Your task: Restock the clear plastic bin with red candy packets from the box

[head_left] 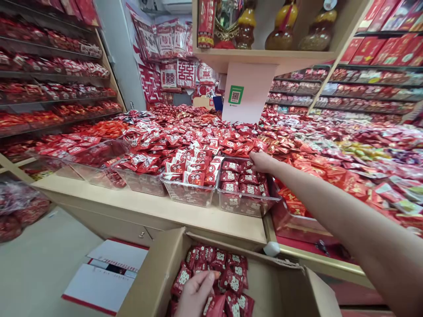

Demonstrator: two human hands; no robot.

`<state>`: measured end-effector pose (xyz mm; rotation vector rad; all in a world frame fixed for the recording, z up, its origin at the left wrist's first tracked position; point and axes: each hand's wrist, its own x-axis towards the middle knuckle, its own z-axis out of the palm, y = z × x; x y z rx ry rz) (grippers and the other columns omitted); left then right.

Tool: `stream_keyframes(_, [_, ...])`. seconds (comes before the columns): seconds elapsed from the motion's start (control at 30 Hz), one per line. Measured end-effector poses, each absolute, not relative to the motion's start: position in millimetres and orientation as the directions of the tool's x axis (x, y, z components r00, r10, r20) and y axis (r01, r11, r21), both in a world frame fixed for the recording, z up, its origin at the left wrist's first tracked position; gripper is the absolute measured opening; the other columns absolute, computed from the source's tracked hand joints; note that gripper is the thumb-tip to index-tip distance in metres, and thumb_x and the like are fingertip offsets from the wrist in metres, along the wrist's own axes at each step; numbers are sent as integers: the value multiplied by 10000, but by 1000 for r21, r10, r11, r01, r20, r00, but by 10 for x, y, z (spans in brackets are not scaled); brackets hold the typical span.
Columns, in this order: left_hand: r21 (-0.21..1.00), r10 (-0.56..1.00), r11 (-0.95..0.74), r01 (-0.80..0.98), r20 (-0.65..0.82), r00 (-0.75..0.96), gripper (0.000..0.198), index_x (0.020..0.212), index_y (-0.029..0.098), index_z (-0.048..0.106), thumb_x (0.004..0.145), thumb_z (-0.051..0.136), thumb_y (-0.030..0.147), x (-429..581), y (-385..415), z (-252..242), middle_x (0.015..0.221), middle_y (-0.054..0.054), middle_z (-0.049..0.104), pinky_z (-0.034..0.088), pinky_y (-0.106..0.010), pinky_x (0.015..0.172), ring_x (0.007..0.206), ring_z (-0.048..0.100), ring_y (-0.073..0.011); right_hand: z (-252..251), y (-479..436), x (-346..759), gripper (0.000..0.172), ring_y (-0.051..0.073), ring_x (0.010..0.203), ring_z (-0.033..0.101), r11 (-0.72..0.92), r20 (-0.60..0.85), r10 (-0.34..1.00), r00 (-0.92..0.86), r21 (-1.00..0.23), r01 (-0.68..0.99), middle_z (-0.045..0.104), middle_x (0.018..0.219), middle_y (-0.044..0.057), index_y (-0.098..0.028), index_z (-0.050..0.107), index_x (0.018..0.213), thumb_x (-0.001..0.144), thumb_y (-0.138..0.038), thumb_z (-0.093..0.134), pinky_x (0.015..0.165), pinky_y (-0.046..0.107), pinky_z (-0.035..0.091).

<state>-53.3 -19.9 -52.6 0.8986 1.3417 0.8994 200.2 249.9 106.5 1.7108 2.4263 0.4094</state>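
My right hand reaches to the back right corner of a clear plastic bin on the counter. Dark red candy packets stand in rows in that bin. The right fingertips are bent down at its rim, and what they hold, if anything, is too small to tell. Lower down, my left hand is inside an open cardboard box, over more dark red packets. Its thumb and forefinger are pinched together, with a small orange bit at their tips that I cannot make out.
A bin of white and red packets stands left of the dark red one. Heaps of packets cover the counter behind. A white sign with a QR code rises beyond. Shelves line both sides, and a white and red carton lies on the floor.
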Motion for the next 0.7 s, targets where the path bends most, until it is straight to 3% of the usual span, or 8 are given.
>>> stream_keyframes(0.27, [902,897,430,28,-430,102,476,725,165,680,533,599,593,-549,-170,-533,526,-1,565,401,-273,750,686,531,-190,768,2729,1969,260,251,898,527,338,53,924,-380,358,870,576,916,146,-111,561,899,662,-220,560,754,308,387])
stream_keyframes(0.47, [905,899,425,30,-425,101,448,747,168,686,560,600,565,-556,-148,-548,640,-28,632,400,-282,768,725,547,-198,807,2701,1932,293,232,855,565,304,-17,949,-316,330,894,599,931,169,-64,587,914,661,-211,566,722,270,426])
stream_keyframes(0.7, [907,903,420,12,-420,97,411,737,184,694,552,625,545,-561,-183,-593,518,-7,585,405,-293,771,710,549,-204,853,2547,1858,267,244,876,576,269,-20,961,-275,294,917,621,904,191,-41,621,911,717,-101,448,734,288,433])
